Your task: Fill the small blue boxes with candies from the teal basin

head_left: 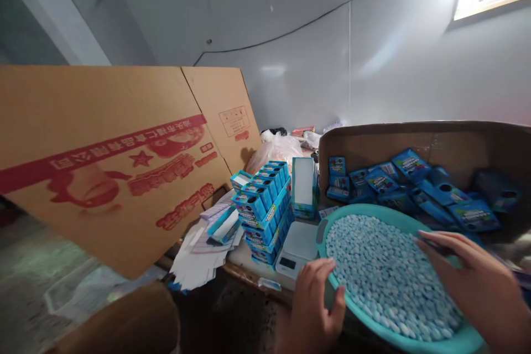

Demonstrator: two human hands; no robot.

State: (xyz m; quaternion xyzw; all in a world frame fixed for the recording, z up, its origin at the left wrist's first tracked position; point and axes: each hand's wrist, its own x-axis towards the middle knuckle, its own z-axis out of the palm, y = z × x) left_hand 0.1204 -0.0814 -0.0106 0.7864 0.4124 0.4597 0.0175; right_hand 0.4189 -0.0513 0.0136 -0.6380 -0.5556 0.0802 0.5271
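Note:
A turquoise basin (375,209) full of small pale blue-and-white pieces (390,271) that look like candies or pebbles sits in front of me at the right. My left hand (317,298) is at its near left rim, fingers slightly bent and thumb apart, with nothing visible in it. Over the right side of the basin, my right hand (473,282) has its fingers closed around something dark and thin, mostly hidden by the hand. A small white scale (299,249) lies just left of the basin. Beside it rises a stack of small blue boxes (263,210).
Behind the basin, an open cardboard carton (431,138) holds many blue packs (379,180). White paper sheets (199,257) and a blue tray-like box (224,225) lie left of the stack. A large printed cardboard box (103,105) leans in from the left. A plastic bag (276,150) lies behind.

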